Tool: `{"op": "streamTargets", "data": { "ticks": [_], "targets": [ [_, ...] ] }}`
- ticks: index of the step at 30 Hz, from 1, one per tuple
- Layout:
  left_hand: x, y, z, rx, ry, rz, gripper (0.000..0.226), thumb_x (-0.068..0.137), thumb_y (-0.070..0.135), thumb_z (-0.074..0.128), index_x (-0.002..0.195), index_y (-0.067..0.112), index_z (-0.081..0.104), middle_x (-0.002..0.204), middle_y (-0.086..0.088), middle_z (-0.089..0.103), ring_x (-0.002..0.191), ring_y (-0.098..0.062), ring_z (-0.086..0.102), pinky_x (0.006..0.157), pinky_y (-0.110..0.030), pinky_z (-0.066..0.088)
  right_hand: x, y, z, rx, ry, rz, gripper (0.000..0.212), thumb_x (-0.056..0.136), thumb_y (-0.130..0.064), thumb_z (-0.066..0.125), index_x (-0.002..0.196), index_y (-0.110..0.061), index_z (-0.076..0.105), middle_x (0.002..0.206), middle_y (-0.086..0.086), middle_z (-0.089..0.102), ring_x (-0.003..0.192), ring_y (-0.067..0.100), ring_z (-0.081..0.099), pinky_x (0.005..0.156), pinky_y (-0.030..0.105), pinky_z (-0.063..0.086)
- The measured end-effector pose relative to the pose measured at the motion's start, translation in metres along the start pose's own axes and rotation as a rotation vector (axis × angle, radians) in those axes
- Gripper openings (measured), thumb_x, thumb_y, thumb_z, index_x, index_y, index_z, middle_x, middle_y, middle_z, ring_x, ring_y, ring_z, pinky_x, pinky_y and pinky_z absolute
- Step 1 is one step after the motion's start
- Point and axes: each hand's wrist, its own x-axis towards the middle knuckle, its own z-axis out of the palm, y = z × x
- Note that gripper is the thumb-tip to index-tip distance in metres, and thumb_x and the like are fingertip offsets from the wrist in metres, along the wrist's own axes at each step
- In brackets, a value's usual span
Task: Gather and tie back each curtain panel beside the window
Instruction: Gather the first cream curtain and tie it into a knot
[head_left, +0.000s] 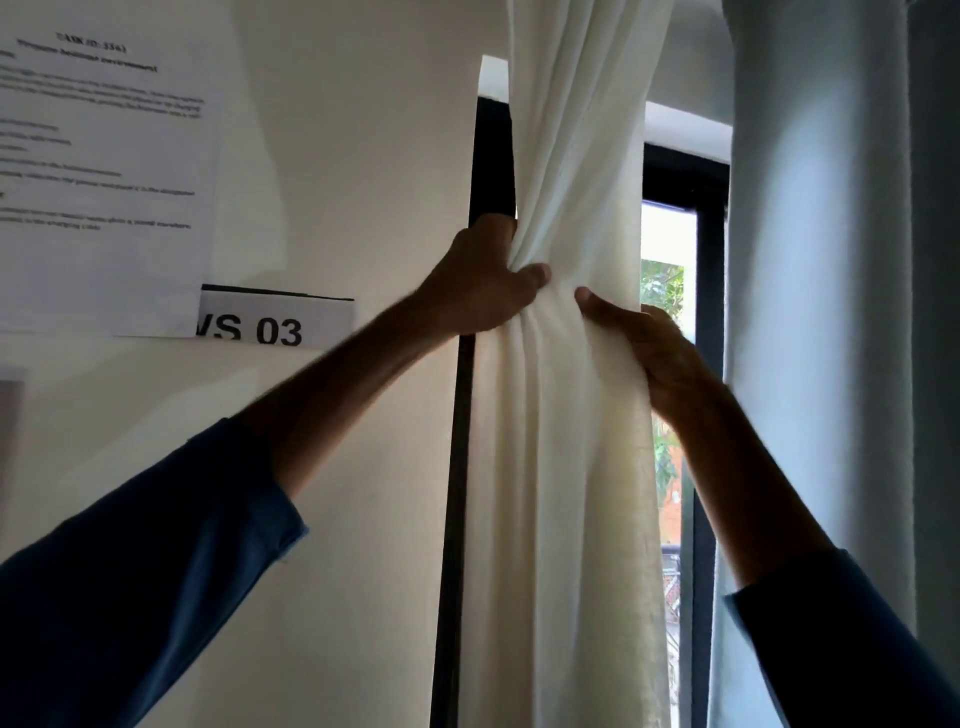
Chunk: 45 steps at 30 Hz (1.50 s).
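Observation:
A cream curtain panel (566, 467) hangs bunched into a narrow column in front of the dark window frame (457, 493). My left hand (483, 283) grips the bunched cloth from the left, thumb across its front. My right hand (654, 348) holds the same gathered spot from the right, thumb on the front and fingers hidden behind the cloth. The fabric is pinched in tight folds between the two hands. A second, pale blue-grey curtain panel (810, 312) hangs loose at the right. No tie-back is visible.
A white wall (353, 156) is at the left, with a printed sheet (98, 156) and a label reading "S 03" (275, 325) stuck on it. Between the two curtains, the window glass (670, 291) shows greenery outside.

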Motion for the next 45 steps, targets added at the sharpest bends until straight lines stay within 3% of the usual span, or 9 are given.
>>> {"op": "streamTargets", "data": {
  "ticks": [3, 7, 13, 16, 19, 29, 36, 41, 45],
  "targets": [
    [-0.011, 0.003, 0.009, 0.121, 0.018, 0.028, 0.049, 0.093, 0.035, 0.067, 0.129, 0.006, 0.050, 0.116, -0.002, 0.056, 0.099, -0.012, 0.051, 0.081, -0.024, 0.042, -0.010, 0.002, -0.007, -0.095, 0.063, -0.102, 0.020, 0.082, -0.033, 0.082, 0.092, -0.016, 0.075, 0.080, -0.001, 0.079, 0.069, 0.016, 0.075, 0.060, 0.026, 0.060],
    [-0.029, 0.005, 0.023, 0.197, 0.080, 0.058, 0.040, 0.092, 0.037, 0.068, 0.112, 0.006, 0.054, 0.095, 0.000, 0.050, 0.089, -0.015, 0.052, 0.073, -0.025, 0.041, -0.022, 0.014, -0.006, -0.231, 0.235, -0.207, 0.020, 0.077, -0.033, 0.087, 0.085, -0.024, 0.071, 0.072, -0.013, 0.075, 0.063, 0.003, 0.072, 0.054, 0.016, 0.055],
    [-0.070, -0.004, 0.060, 0.327, 0.042, 0.146, 0.050, 0.091, 0.041, 0.067, 0.064, 0.021, 0.030, 0.061, 0.008, 0.033, 0.056, -0.007, 0.043, 0.055, -0.021, 0.034, -0.060, 0.059, 0.012, -0.555, 0.490, -0.368, 0.026, 0.086, -0.033, 0.079, 0.105, -0.017, 0.071, 0.090, -0.014, 0.066, 0.077, -0.006, 0.062, 0.077, 0.022, 0.055],
    [-0.093, -0.012, 0.082, 0.347, 0.022, 0.160, 0.041, 0.091, 0.041, 0.065, 0.072, 0.015, 0.039, 0.062, 0.007, 0.030, 0.067, -0.021, 0.057, 0.063, -0.029, 0.045, -0.089, 0.086, 0.026, -0.632, 0.524, -0.438, 0.029, 0.092, -0.025, 0.071, 0.116, -0.011, 0.066, 0.102, -0.005, 0.070, 0.085, 0.007, 0.063, 0.084, 0.022, 0.053],
    [-0.114, -0.017, 0.100, 0.292, -0.018, 0.113, 0.032, 0.092, 0.041, 0.064, 0.088, 0.010, 0.059, 0.073, -0.001, 0.049, 0.073, -0.024, 0.063, 0.069, -0.034, 0.058, -0.114, 0.105, 0.033, -0.670, 0.545, -0.439, 0.030, 0.093, -0.021, 0.070, 0.120, -0.011, 0.063, 0.105, -0.001, 0.071, 0.087, 0.007, 0.059, 0.080, 0.014, 0.043],
    [-0.204, -0.036, 0.148, 0.237, -0.211, -0.057, 0.025, 0.092, 0.025, 0.061, 0.102, 0.001, 0.063, 0.097, -0.018, 0.064, 0.087, -0.039, 0.067, 0.070, -0.038, 0.054, -0.207, 0.176, 0.032, -0.735, 0.380, -0.275, 0.038, 0.090, -0.011, 0.065, 0.127, -0.008, 0.057, 0.103, 0.007, 0.067, 0.087, 0.023, 0.062, 0.073, 0.027, 0.046],
    [-0.280, -0.059, 0.194, 0.176, -0.369, -0.232, 0.034, 0.089, 0.037, 0.060, 0.098, 0.005, 0.066, 0.094, -0.019, 0.068, 0.088, -0.043, 0.067, 0.072, -0.041, 0.058, -0.285, 0.231, 0.027, -0.852, 0.267, -0.085, 0.046, 0.085, 0.003, 0.058, 0.131, -0.001, 0.057, 0.099, 0.011, 0.053, 0.080, 0.019, 0.048, 0.064, 0.020, 0.029],
    [-0.316, -0.065, 0.214, 0.159, -0.474, -0.334, 0.035, 0.093, 0.034, 0.057, 0.107, 0.002, 0.065, 0.104, -0.024, 0.066, 0.099, -0.047, 0.064, 0.081, -0.045, 0.054, -0.327, 0.254, 0.028, -0.838, 0.129, 0.063, 0.040, 0.095, -0.001, 0.051, 0.136, -0.001, 0.051, 0.126, 0.015, 0.048, 0.089, 0.020, 0.053, 0.077, 0.036, 0.048],
    [-0.326, -0.070, 0.222, 0.112, -0.520, -0.431, 0.030, 0.092, 0.027, 0.058, 0.103, 0.000, 0.066, 0.103, -0.024, 0.067, 0.097, -0.045, 0.065, 0.078, -0.041, 0.054, -0.356, 0.262, 0.030, -0.816, -0.021, 0.157, 0.045, 0.102, -0.018, 0.054, 0.145, -0.008, 0.043, 0.150, 0.013, 0.033, 0.102, 0.028, 0.063, 0.082, 0.022, 0.041]
  ]
}}
